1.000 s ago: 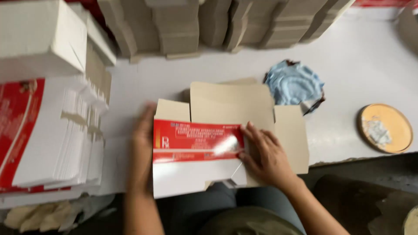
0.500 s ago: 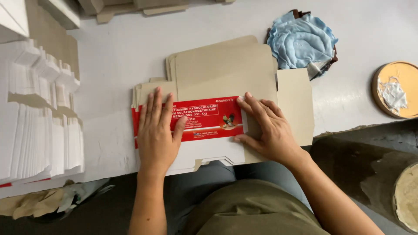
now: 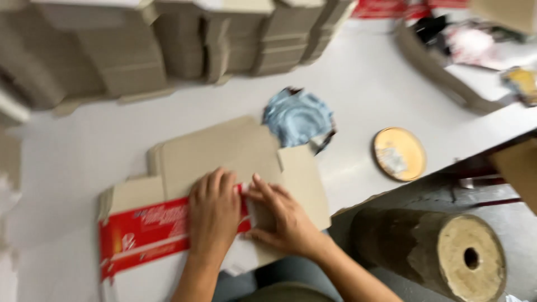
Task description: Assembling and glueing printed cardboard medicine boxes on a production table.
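Both hands are now sliding together: left hand (image 3: 214, 215) and right hand (image 3: 278, 217), fingers flat, are pressing the red box flap (image 3: 146, 228) (blurry) beneath.

Flat cardboard carton blank (image 3: 224, 162): dull grey-brown on its bare inner side; one folded panel is bright red with white lettering and a white strip along its lower edge.
Crumpled cloth rag (image 3: 296, 118): pale blue, with darker blue folds and a black edge at one side.
Round shallow dish (image 3: 399, 154): yellow-orange, with a whitish smear in the middle.
Worktable top (image 3: 369, 84): plain off-white.
Stacks of flattened cartons (image 3: 168, 50): grey-brown, uniform.
Thick cardboard roll (image 3: 442, 257): mottled dark brown on its side, light tan on the end face, with a dark centre hole.
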